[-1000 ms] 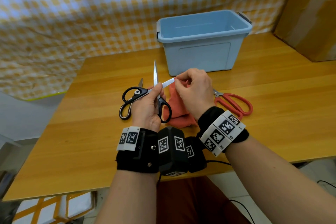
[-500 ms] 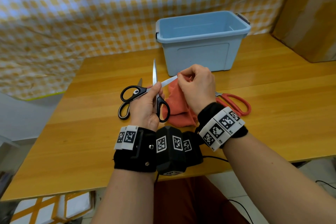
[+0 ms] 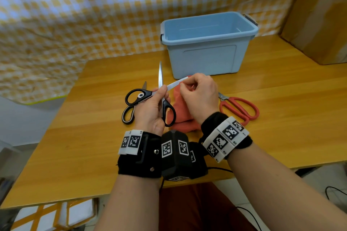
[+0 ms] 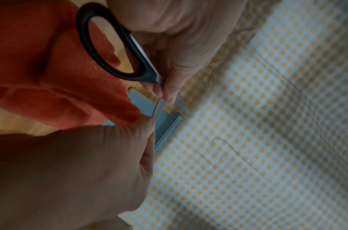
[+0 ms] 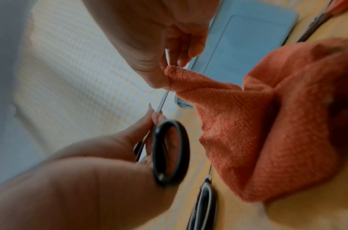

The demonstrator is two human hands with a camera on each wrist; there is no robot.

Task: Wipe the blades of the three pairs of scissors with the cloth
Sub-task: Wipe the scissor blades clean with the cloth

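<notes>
My left hand [image 3: 152,110] grips a black-handled pair of scissors [image 3: 142,95] held open above the table: one blade points up, the other [image 3: 176,85] points right. My right hand [image 3: 199,95] pinches the orange cloth [image 3: 180,110] around the tip of that right-pointing blade. The right wrist view shows the cloth [image 5: 257,124] folded over the blade between thumb and fingers. A second black pair with white trim [image 3: 129,112] lies on the table under my left hand. The red-handled pair [image 3: 242,107] lies to the right of the cloth.
A light blue plastic bin [image 3: 206,47] stands open just behind my hands on the wooden table [image 3: 281,118]. A cardboard box [image 3: 323,15] stands at the back right. A yellow checked sheet [image 3: 75,15] hangs behind the table.
My right hand has slid the cloth outward along the blade toward its tip, baring more of the blade. The left hand holds the scissors in much the same place.
</notes>
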